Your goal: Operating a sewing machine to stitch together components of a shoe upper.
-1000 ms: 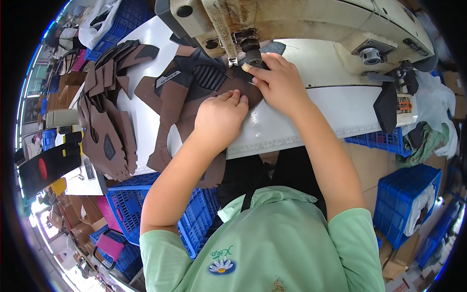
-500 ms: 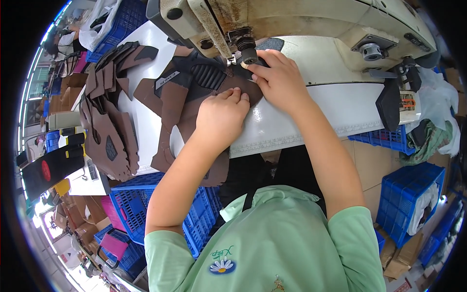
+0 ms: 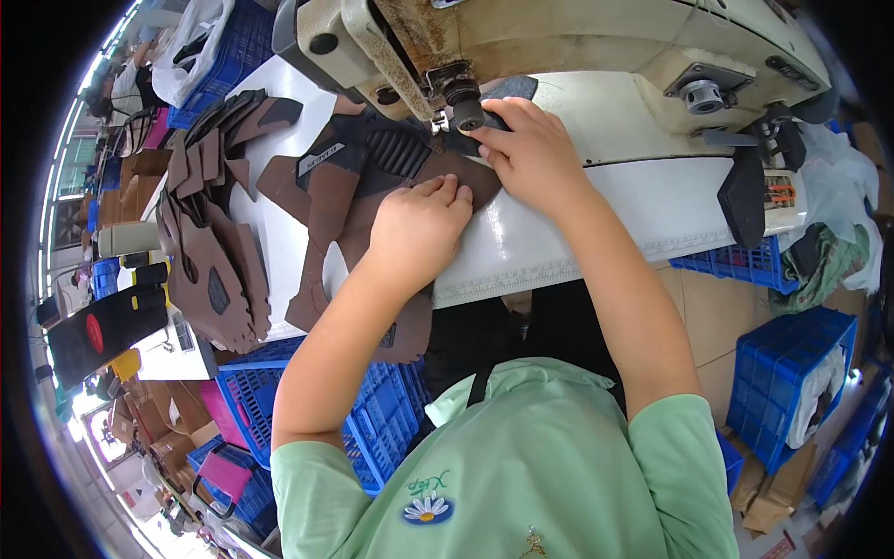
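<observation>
A brown fabric piece (image 3: pixel 321 210) with a ribbed black panel (image 3: pixel 395 152) lies under the presser foot (image 3: pixel 441 121) of a sewing machine (image 3: pixel 559 42). My left hand (image 3: pixel 421 228) is on its near part, fingers curled together and gripping the fabric. Just right of the needle area, my right hand (image 3: pixel 535 154) has its thumb and forefinger closed at the dark edge of the piece. The other fingers reach behind the machine's round foot bar, partly hidden. What lies right under the fingertips cannot be made out.
Stacked brown fabric pieces (image 3: pixel 209 270) lie at the left of the white table (image 3: pixel 503 265), which has a ruler along its front edge. Blue crates (image 3: pixel 787 382) stand at right, with others below the table at left. A black flap (image 3: pixel 742 200) hangs by the machine's right end.
The view has shifted slightly. Both hands stay nearly in place on the fabric, the left one a little lower along it. No grip has visibly changed.
</observation>
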Available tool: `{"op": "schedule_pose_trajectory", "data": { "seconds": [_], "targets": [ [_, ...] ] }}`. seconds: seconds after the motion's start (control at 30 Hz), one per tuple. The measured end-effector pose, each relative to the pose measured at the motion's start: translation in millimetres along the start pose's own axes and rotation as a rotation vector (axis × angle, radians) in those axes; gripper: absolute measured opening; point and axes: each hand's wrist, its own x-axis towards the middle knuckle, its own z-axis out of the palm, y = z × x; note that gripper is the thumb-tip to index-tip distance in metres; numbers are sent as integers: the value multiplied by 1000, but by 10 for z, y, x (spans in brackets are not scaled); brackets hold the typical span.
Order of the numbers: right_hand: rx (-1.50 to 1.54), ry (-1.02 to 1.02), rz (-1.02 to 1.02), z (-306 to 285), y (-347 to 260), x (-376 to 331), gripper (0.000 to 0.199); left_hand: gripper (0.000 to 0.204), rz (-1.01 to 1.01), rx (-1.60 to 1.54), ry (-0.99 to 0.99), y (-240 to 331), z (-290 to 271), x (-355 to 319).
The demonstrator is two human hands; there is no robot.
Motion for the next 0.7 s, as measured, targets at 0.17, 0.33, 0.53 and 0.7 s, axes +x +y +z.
{"op": "schedule_pose_trajectory", "data": {
  "seconds": [0.17,0.33,0.53,0.7],
  "targets": [
    [0,-13,-3,-5,26,8,26,35,-1,13,27,22,29,16],
    [5,-33,-12,-28,45,38,22,33,-25,19,43,58,46,48],
    [-48,-25,-48,-27,76,89,28,33,-35,24,28,55,57,97],
    [-66,-15,-73,2,124,116,28,29,-25,22,46,31,76,136]
  ]
}}
